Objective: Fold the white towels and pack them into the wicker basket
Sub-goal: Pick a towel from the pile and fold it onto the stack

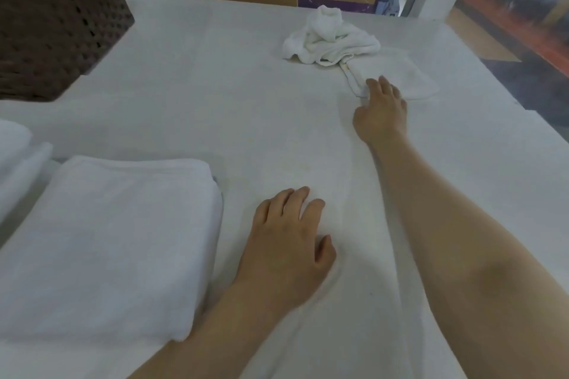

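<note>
1. Head view: a dark brown woven wicker basket (52, 18) stands at the far left on a white cloth-covered table (200, 101), only its side wall showing (the inside is out of sight).
2. A thick white folded towel (107, 240) lies at the near left of the table. Another white folded towel (15, 157) sits at the left edge of the view, just beside the first and partly cut off.
3. A crumpled white towel (329, 37) is heaped near the far edge of the table, well apart from the basket.
4. A small flat white towel (397, 77) lies spread just to the right of the heap, its far corner touching or tucked under it (which one, I cannot tell).
5. The right hand (381, 111) reaches out with the arm extended, fingers fairly straight and together, its fingertips resting on the near edge of the small flat towel. It curls round nothing.
6. The left hand (289, 243) lies palm down on the table just right of the thick folded towel, fingers relaxed and slightly spread, holding nothing.
</note>
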Available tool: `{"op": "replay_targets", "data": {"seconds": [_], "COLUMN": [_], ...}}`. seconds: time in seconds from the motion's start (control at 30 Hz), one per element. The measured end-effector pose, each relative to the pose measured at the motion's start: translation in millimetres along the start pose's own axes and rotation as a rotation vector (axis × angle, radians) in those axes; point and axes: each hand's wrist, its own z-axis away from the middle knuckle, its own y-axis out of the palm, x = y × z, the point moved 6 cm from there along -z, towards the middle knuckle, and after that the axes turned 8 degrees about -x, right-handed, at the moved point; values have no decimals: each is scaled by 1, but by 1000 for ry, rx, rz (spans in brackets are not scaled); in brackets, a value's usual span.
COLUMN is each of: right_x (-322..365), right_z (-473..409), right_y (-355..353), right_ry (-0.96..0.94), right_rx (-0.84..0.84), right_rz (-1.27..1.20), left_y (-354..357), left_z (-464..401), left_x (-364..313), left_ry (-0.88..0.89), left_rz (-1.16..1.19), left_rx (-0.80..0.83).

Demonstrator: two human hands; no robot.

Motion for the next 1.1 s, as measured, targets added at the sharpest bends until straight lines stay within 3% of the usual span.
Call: {"op": "replay_targets", "data": {"seconds": [0.33,0.73,0.87,1.1], "right_x": [-8,-8,-16,-17], "right_z": [-41,-35,-39,-51], "right_y": [21,11,19,28], "right_ry": [64,49,111,119], "right_rx": [-8,-159,-61,25], "right_rz": [144,72,-34,65], "left_y": [1,2,2,3], "left_z": [2,0,0,0], "left_x": [1,1,2,2], "left_ry": [7,10,16,35], "left_rz": [-4,-24,-43,-29], "left_rx": [2,-44,-63,-79]}}
